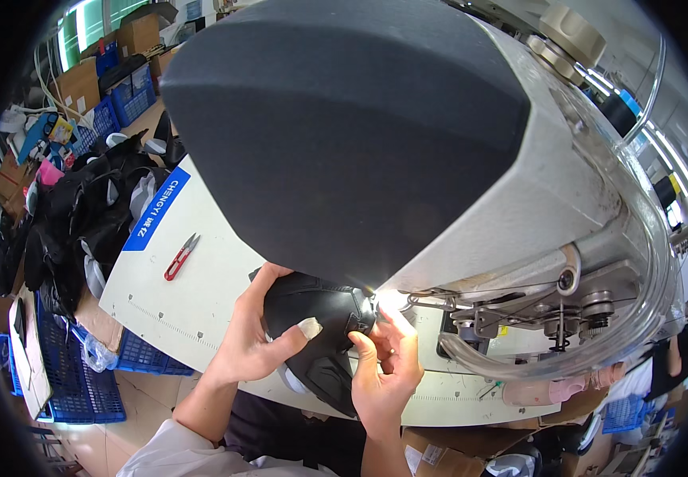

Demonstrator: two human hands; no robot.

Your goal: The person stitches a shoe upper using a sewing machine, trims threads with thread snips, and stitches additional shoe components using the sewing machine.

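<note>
Holding a glossy, curved black leather-like piece (320, 370), the left hand (252, 346) rests a wrapped thumb on it while the right hand (388, 374) pinches its seamed edge. The piece lies at the near side of the smooth white table (225, 278), below the bulky matte-dark machine head (344, 143), which hides its far edge; glare blurs the right fingertips. Leftward lie red-handled snips (181, 258), heaped black pieces (66, 211) and blue mesh baskets (81, 389).

Both hands (250, 346) on black piece (322, 362)
</note>
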